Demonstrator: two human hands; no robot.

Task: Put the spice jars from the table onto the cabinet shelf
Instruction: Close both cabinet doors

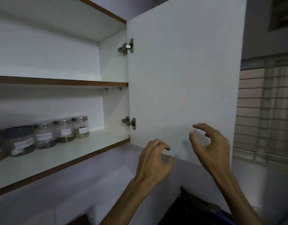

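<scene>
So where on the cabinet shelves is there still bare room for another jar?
The lower shelf is bare from the rightmost jar across to the cabinet's right wall, and along its front edge before the row. The upper shelf shows nothing standing on it. The left end of the lower shelf is crowded with jars. Both hands hold nothing.

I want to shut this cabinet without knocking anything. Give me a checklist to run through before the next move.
1. White cabinet door fully open: ok.
2. Left hand holds nothing: ok.
3. Right hand holds nothing: ok.
4. Labelled clear spice jars with metal lids upright on the lower white shelf, set back from its edge: ok.
5. More jars left on the table: cannot tell, table out of view.
</scene>
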